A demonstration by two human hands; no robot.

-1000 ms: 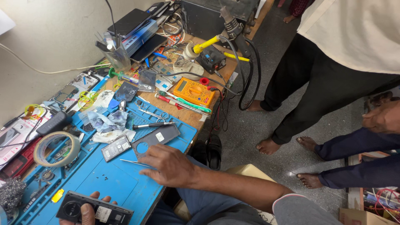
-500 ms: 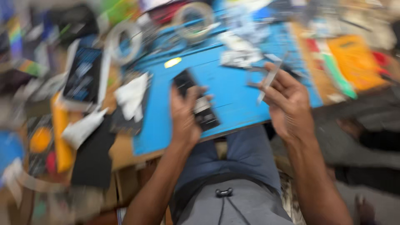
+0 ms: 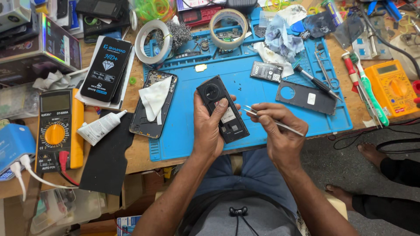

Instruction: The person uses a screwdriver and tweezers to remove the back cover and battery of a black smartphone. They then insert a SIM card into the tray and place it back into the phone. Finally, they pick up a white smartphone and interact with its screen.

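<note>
Hands point(image 3: 245, 131) around opened black phone point(image 3: 222, 108)

A cluttered wooden workbench point(image 3: 140, 153) carries a blue rubber repair mat point(image 3: 245, 87) across its middle. At the left edge stands a yellow-cased multimeter point(image 3: 54, 129); beside it lie a white glue tube point(image 3: 99, 127) and a black foam sheet point(image 3: 107, 157). An orange multimeter point(image 3: 390, 87) lies near the right edge.

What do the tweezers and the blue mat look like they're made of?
Tweezers in the right hand: likely bare steel, going by the thin, silvery, shiny prongs. Blue mat: probably silicone or rubber, judging by its matte surface and moulded ridges and trays. The left hand holds the opened phone.
</note>
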